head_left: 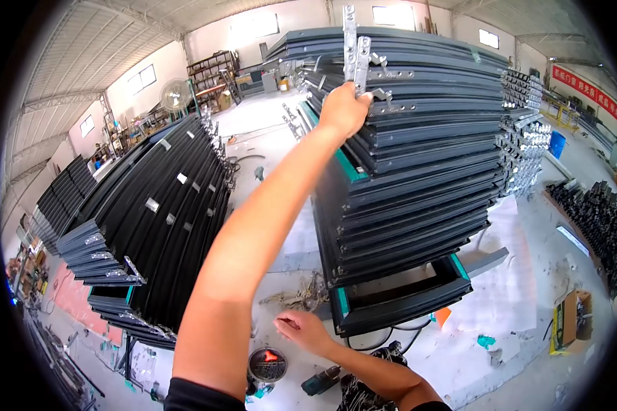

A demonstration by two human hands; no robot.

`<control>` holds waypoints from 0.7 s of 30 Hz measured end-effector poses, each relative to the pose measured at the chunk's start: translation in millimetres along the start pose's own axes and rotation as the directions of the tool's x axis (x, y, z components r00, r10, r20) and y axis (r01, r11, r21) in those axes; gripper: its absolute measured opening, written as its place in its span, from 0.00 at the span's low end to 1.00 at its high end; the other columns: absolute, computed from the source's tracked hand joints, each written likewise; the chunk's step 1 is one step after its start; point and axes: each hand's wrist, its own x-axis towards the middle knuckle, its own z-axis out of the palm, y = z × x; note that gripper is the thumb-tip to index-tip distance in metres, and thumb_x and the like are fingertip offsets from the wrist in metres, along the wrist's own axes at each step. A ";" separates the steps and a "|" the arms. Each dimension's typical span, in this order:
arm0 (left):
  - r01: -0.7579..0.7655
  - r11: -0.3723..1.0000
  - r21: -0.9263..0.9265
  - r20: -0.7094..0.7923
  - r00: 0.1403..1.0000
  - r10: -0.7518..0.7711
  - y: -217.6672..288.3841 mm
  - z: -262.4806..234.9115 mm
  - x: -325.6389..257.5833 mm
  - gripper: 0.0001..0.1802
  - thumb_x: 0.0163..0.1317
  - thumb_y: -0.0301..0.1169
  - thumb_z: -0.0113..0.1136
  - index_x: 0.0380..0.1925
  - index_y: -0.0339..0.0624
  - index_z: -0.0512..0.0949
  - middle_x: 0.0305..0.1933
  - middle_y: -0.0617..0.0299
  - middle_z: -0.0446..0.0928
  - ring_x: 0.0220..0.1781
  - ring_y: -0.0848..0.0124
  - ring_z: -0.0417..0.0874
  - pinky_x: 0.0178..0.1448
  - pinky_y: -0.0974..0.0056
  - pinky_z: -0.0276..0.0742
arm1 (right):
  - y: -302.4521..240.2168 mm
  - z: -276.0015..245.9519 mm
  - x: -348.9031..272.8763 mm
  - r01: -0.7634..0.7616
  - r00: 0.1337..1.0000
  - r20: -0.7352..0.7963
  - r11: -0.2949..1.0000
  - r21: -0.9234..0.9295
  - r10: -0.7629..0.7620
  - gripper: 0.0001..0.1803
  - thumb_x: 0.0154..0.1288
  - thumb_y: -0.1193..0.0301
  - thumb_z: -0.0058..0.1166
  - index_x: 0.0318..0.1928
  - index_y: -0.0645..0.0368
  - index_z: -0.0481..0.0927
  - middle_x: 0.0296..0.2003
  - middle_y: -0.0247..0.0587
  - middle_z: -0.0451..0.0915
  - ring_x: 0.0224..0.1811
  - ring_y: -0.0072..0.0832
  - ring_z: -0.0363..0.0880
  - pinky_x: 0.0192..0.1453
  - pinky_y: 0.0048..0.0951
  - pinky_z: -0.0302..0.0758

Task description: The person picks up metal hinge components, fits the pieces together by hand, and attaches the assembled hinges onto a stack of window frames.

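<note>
Left hand gripped a metal hinge strip atop a stack of dark window frames.

The silvery hinge strip [354, 48] stood upright at the top edge of the right-hand stack of dark frames [418, 164], and the left hand [344, 108], arm stretched up, was closed around its lower end. The right hand [303, 330] hung low with fingers loosely spread, holding nothing, near the foot of that stack. Below it on the pale floor [514, 322] lay a round tin [267, 364] and a green power tool [321, 381]. A second leaning stack of frames [158, 219] stood well apart to the left.
</note>
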 end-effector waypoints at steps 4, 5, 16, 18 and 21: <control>0.076 0.956 -0.285 0.147 0.988 -0.035 -31.3 -14.1 -25.4 0.26 0.62 0.44 0.63 0.50 0.32 0.75 0.47 0.50 0.80 0.50 0.62 0.81 0.55 0.60 0.73 | -5.4 2.2 3.8 0.118 0.993 0.035 0.942 -0.314 -0.113 0.11 0.65 0.62 0.55 0.39 0.56 0.81 0.27 0.41 0.81 0.29 0.37 0.80 0.33 0.35 0.74; 0.028 0.933 -0.358 0.082 0.997 0.002 -39.8 -18.4 -43.7 0.27 0.63 0.44 0.63 0.52 0.32 0.74 0.48 0.51 0.80 0.49 0.63 0.80 0.55 0.61 0.73 | -9.7 3.1 -2.1 0.202 0.979 0.054 0.885 -0.419 -0.198 0.10 0.64 0.62 0.55 0.38 0.55 0.81 0.27 0.43 0.81 0.30 0.41 0.80 0.33 0.37 0.74; 0.798 0.588 -0.134 0.243 0.602 -0.761 -462.4 118.3 -429.5 0.20 0.65 0.45 0.52 0.44 0.38 0.78 0.42 0.44 0.81 0.48 0.45 0.80 0.52 0.49 0.75 | -6.2 -27.5 -99.8 0.303 0.448 0.763 0.724 -0.620 0.466 0.18 0.61 0.65 0.53 0.51 0.56 0.71 0.30 0.40 0.76 0.31 0.38 0.79 0.33 0.37 0.75; 0.901 0.423 0.092 0.280 0.384 -0.880 -549.2 138.4 -541.9 0.20 0.64 0.43 0.52 0.39 0.36 0.79 0.42 0.43 0.81 0.49 0.48 0.81 0.52 0.48 0.75 | -12.8 -23.3 -77.8 0.298 0.418 0.803 0.771 -0.562 0.424 0.18 0.61 0.66 0.53 0.51 0.56 0.72 0.32 0.40 0.75 0.31 0.38 0.78 0.32 0.36 0.76; 0.947 0.315 0.064 0.379 0.269 -0.886 -516.3 248.6 -589.5 0.19 0.63 0.42 0.51 0.42 0.36 0.78 0.46 0.44 0.80 0.50 0.47 0.80 0.53 0.48 0.74 | -13.9 -24.6 -58.9 0.148 0.639 0.566 0.639 -0.755 0.521 0.18 0.56 0.67 0.53 0.47 0.60 0.78 0.29 0.41 0.76 0.33 0.37 0.76 0.36 0.38 0.73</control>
